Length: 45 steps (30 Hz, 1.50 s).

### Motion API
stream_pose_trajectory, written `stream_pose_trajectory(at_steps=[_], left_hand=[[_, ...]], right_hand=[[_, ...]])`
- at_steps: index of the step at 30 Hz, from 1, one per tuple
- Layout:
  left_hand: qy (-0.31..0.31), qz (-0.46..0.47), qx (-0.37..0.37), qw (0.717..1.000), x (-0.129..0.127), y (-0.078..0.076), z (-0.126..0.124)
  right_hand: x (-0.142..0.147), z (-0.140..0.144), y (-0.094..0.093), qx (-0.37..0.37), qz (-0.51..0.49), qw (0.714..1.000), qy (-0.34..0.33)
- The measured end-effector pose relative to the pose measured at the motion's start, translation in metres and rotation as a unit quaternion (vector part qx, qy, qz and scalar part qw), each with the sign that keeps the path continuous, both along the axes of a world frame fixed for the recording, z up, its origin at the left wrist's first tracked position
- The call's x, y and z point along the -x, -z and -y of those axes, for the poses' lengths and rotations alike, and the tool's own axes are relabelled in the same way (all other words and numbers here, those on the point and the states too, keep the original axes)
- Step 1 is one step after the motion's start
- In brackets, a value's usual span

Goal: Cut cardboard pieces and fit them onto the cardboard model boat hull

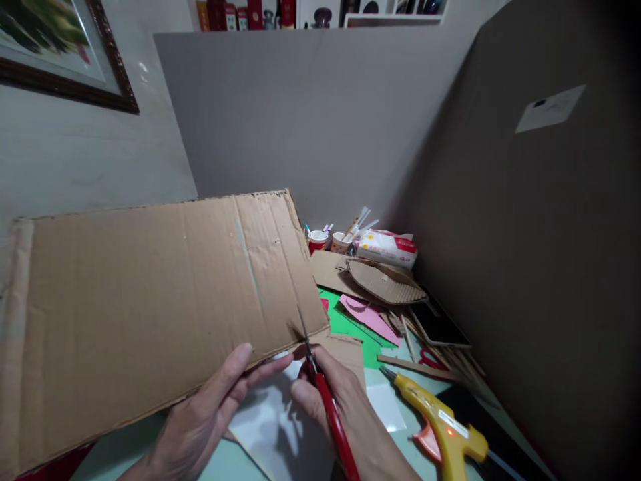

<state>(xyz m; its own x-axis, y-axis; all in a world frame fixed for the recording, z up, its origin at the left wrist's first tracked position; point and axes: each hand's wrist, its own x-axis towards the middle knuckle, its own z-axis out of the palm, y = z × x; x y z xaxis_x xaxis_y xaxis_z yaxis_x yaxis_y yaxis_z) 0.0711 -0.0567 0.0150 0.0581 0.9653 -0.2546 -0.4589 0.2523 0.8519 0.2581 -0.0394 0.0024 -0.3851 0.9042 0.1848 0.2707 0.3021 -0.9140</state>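
Cardboard sheet (150, 300): long axis left-right, tilted, left of frame.
Left hand (205, 414): pinching its lower edge.
Right hand (345, 407): closed around red scissors (325, 401), blades pointing up-left.

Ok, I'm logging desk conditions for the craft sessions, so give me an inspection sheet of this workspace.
Surface: pale green table, mostly covered.
Job's things: large cardboard sheet held at its lower edge by the left hand; right hand works red-handled scissors, blades at the sheet's edge.
Clutter: yellow glue gun, green paper, pink paper, cardboard offcuts, wooden sticks, two paper cups, tissue pack.
Fingers: both hands bare, gripping.
Cables: glue gun lead at bottom edge.
Surroundings: grey boards, framed picture, shelf.
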Motion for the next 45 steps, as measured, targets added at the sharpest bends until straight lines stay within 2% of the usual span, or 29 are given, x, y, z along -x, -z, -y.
stream_pose_trajectory(at_steps=[5,9,15,19,26,29,32,35,39,45], left_hand=[[0.003,-0.008,0.008,1.000,-0.001,0.000,0.000],[-0.004,-0.006,-0.021,1.000,-0.004,-0.003,0.000],[-0.033,0.020,-0.012,0.999,-0.011,-0.004,0.000],[-0.049,0.019,-0.006,0.999,-0.012,-0.004,0.002],[-0.053,-0.031,-0.044,0.997,-0.011,0.002,0.006],[-0.038,-0.043,-0.029,0.998,-0.011,0.006,0.007],[0.006,-0.053,0.000,0.999,-0.010,0.010,0.010],[0.025,-0.085,0.018,0.996,-0.008,0.013,0.013],[0.008,-0.167,0.010,0.986,-0.005,0.012,0.013],[-0.021,-0.192,-0.021,0.981,-0.013,0.003,0.017]], right_hand=[[-0.001,-0.002,0.000,0.034,-0.043,0.998,-0.005],[-0.001,0.001,0.002,0.025,-0.019,0.999,0.022],[-0.002,0.004,0.004,0.011,0.010,0.999,0.048],[0.000,0.000,0.004,0.041,0.039,0.997,0.061],[0.000,-0.002,-0.004,0.055,0.033,0.996,0.061],[0.000,0.000,-0.004,0.040,0.033,0.997,0.061],[0.002,0.003,0.002,0.012,0.022,0.998,0.061],[0.004,0.003,0.008,-0.005,0.015,0.997,0.070],[0.005,-0.001,0.007,0.010,0.024,0.998,0.066],[0.002,-0.002,-0.004,0.022,0.023,0.998,0.054]])
